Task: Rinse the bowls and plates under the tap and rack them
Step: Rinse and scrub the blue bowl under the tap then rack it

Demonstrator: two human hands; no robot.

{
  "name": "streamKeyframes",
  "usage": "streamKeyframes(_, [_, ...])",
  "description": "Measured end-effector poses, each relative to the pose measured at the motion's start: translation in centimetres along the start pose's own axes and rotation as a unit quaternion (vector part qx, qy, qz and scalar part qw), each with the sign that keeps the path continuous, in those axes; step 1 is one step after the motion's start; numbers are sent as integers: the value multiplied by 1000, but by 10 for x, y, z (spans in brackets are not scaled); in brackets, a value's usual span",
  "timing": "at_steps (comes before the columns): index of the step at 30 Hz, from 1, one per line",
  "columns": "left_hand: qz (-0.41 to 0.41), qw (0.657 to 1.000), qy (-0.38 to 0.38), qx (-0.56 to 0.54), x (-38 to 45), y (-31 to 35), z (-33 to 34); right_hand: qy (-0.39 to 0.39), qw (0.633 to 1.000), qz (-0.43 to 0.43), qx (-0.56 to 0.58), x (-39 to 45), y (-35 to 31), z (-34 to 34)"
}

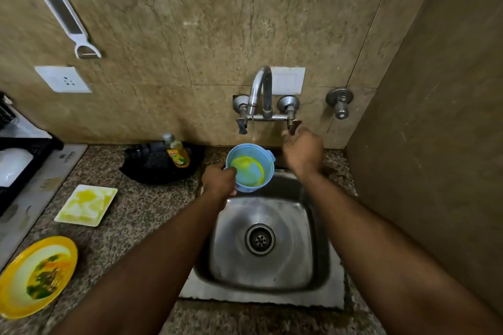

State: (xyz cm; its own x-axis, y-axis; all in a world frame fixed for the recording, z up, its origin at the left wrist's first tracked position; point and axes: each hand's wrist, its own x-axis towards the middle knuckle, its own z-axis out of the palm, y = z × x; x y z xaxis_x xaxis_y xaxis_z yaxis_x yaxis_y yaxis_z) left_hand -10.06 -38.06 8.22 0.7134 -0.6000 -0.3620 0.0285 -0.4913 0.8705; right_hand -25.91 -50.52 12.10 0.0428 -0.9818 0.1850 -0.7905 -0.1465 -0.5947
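My left hand [219, 181] grips the rim of a light blue bowl [250, 168] smeared yellow inside, holding it over the back of the steel sink [261, 242] just below the tap spout [261, 90]. A thin stream of water falls from the spout toward the bowl. My right hand [303, 151] curls round the right tap handle [293, 124]. A white square plate [86, 204] with yellow residue lies on the counter to the left. A yellow round plate [36, 275] with food remains sits at the near left.
A black dish rack [19, 160] holding a white item stands at the far left. A black pan [160, 162] with a dish soap bottle [177, 153] sits behind the counter. A peeler [69, 22] hangs on the wall. A side wall closes in on the right.
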Motion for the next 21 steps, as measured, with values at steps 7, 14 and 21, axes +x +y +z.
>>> streamKeyframes(7, [79, 987, 52, 133, 12, 6, -17, -170, 950, -261, 20, -68, 5, 20])
streamKeyframes(14, [155, 959, 44, 233, 10, 17, -20, -278, 791, -439, -323, -55, 6, 30])
streamKeyframes(21, [198, 930, 42, 307, 15, 21, -27, -272, 792, -520, -169, -63, 28, 57])
